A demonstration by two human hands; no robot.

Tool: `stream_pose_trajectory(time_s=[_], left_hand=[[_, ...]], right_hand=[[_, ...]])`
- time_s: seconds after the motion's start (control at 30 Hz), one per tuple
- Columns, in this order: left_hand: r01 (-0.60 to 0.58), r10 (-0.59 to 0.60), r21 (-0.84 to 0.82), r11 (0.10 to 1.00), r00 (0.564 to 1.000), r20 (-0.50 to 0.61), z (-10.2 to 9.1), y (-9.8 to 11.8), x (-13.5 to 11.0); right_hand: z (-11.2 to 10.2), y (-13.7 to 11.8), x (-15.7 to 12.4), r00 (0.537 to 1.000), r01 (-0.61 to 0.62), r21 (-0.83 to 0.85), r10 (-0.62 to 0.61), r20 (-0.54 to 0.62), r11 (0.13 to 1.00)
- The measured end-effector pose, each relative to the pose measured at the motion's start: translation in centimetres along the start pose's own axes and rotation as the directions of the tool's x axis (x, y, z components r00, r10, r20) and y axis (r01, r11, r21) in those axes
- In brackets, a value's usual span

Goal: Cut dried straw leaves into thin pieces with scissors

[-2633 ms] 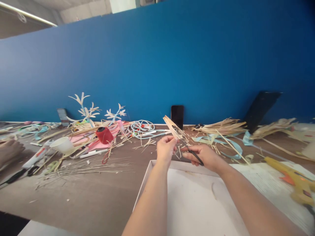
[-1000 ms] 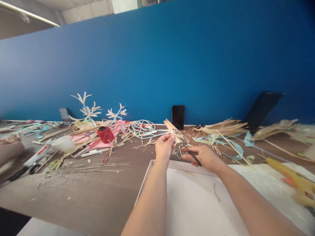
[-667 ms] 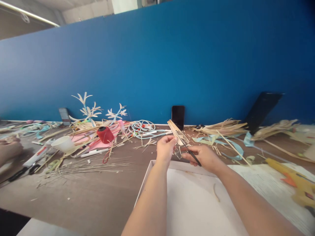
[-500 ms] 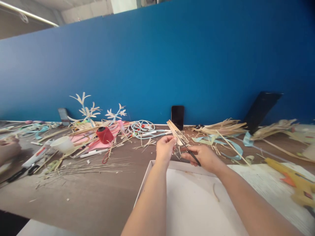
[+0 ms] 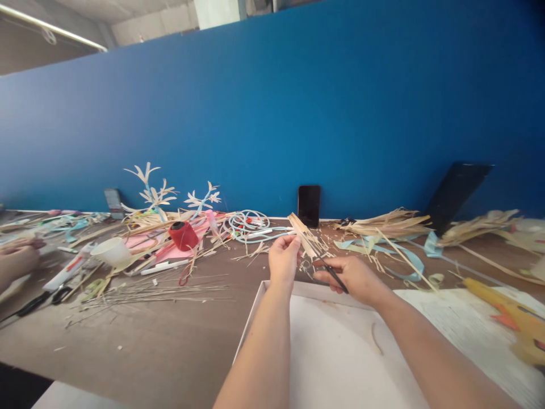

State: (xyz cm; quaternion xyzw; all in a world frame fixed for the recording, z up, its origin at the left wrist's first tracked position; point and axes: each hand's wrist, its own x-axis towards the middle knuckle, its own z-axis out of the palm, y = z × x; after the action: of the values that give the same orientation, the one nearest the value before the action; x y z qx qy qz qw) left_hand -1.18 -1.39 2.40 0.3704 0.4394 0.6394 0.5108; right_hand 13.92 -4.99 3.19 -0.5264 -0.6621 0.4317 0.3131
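Pinched in the fingers of my left hand (image 5: 284, 258) is a pale dried husk piece (image 5: 303, 228), its far end split into narrow strips. My right hand (image 5: 349, 277) grips dark scissors (image 5: 334, 274), whose blades point up and left at the husk's lower edge. My fingers partly cover the handles. Both hands are above the far edge of a white shallow box (image 5: 264, 287), close together. Small husk scraps lie on the table just beyond.
A black phone (image 5: 309, 205) leans on the blue partition (image 5: 272, 113). Left are a red thread spool (image 5: 183, 236), a white cup (image 5: 111, 251), husk flowers (image 5: 157, 196) and another person's hand (image 5: 19, 258). Right are husk bundles (image 5: 389, 221) and a yellow glue gun (image 5: 506, 309).
The view has shifted slightly. The scissors and husk piece remain in my hands, and the husk's strips look more spread out.
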Motion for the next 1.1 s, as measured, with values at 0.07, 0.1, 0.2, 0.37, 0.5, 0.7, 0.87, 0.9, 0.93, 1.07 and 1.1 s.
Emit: stream_pose_trajectory(time_s=[0.07, 0.1, 0.2, 0.37, 0.5, 0.7, 0.87, 0.9, 0.93, 1.07, 1.1], left_hand=[[-0.003, 0.003, -0.009, 1.000, 1.000, 0.009, -0.02, -0.04, 0.07], [-0.002, 0.002, -0.015, 1.000, 1.000, 0.013, -0.02, -0.06, 0.10], [0.008, -0.007, -0.039, 0.999, 1.000, 0.021, 0.03, -0.06, 0.12], [0.029, -0.026, -0.058, 0.998, 0.999, 0.046, 0.12, 0.01, 0.10], [0.035, -0.032, -0.054, 0.998, 0.999, 0.044, 0.11, 0.02, 0.11], [0.029, -0.028, -0.035, 0.999, 0.999, 0.029, 0.02, -0.01, 0.14], [0.033, -0.032, -0.033, 0.999, 0.999, 0.032, -0.01, -0.02, 0.09], [0.034, -0.033, -0.036, 0.999, 0.999, 0.027, 0.00, -0.02, 0.07], [0.033, -0.032, -0.040, 0.999, 0.999, 0.022, 0.01, -0.03, 0.06], [0.024, -0.023, -0.070, 0.997, 1.000, 0.015, 0.06, -0.03, 0.09], [0.024, -0.023, -0.071, 0.997, 1.000, 0.019, 0.06, -0.03, 0.12]], right_hand=[[0.05, 0.11, 0.04, 1.000, -0.006, 0.001, 0.006, 0.000, 1.000], [0.06, 0.10, 0.03, 1.000, -0.010, 0.000, 0.010, -0.003, 1.000], [0.11, -0.20, -0.08, 1.000, -0.011, 0.010, 0.011, -0.014, 1.000], [0.23, -0.61, -0.22, 1.000, -0.021, 0.045, 0.022, -0.013, 0.999], [0.34, -0.36, -0.10, 0.999, -0.028, 0.042, 0.029, -0.024, 0.999], [0.44, -0.10, 0.02, 0.999, 0.010, 0.041, -0.008, -0.032, 0.999], [0.47, 0.08, 0.05, 0.999, 0.014, 0.031, -0.012, -0.033, 0.999], [0.48, 0.09, 0.05, 0.999, 0.017, 0.016, -0.016, -0.038, 1.000], [0.50, 0.06, 0.04, 0.999, 0.020, 0.003, -0.019, -0.040, 1.000], [0.61, -0.26, -0.04, 1.000, 0.015, 0.012, -0.015, -0.011, 1.000], [0.63, -0.35, -0.06, 1.000, 0.010, 0.017, -0.010, -0.009, 1.000]])
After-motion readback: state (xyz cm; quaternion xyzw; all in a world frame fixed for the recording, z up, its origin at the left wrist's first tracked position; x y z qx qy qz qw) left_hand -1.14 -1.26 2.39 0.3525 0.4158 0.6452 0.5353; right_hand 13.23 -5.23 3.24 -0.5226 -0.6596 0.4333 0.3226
